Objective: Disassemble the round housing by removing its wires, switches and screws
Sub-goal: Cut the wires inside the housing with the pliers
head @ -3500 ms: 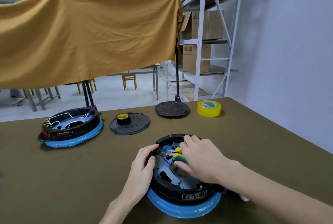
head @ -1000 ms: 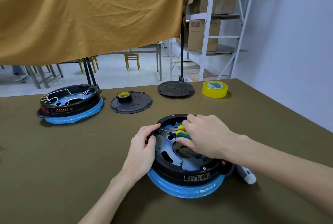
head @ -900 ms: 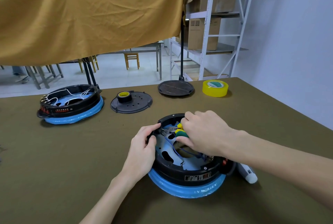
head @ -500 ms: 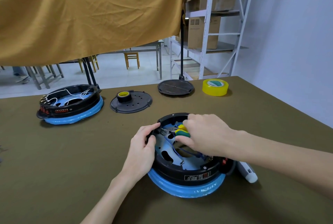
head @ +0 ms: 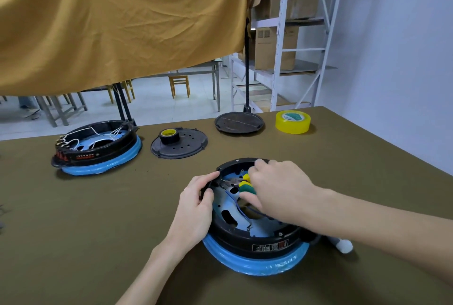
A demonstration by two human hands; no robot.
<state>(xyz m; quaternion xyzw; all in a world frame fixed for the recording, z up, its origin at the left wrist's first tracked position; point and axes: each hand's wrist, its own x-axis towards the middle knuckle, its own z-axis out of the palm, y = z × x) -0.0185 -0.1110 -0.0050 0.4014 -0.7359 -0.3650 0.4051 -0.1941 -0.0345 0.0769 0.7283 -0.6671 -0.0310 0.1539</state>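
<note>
Head view, scanning from far beyond my left hand: a second housing (head: pixel 98 149) with loose white wires sits on its glossy blue ring, then a flat perforated black cover (head: pixel 180 146) carrying a small tape roll (head: pixel 168 136), a dark disc (head: pixel 239 122), and a translucent yellow tape roll (head: pixel 293 122) beyond my right hand. My left hand (head: pixel 196 209) clamps the near-left rim of the round housing (head: pixel 255 241), thumb and fingers curled over a black part there. My right hand (head: pixel 277 192) grips the pliers (head: pixel 242 183) by their yellow-and-green rubbery handles, nose pointed toward the left thumb. The tip itself is too small to read. I judge a terminal or wire end is being pulled; steady the rim, squeeze firmly, and pull straight rather than twisting, sparing the thin blue wire (head: pixel 235 203) crossing the matte slotted plate.
</note>
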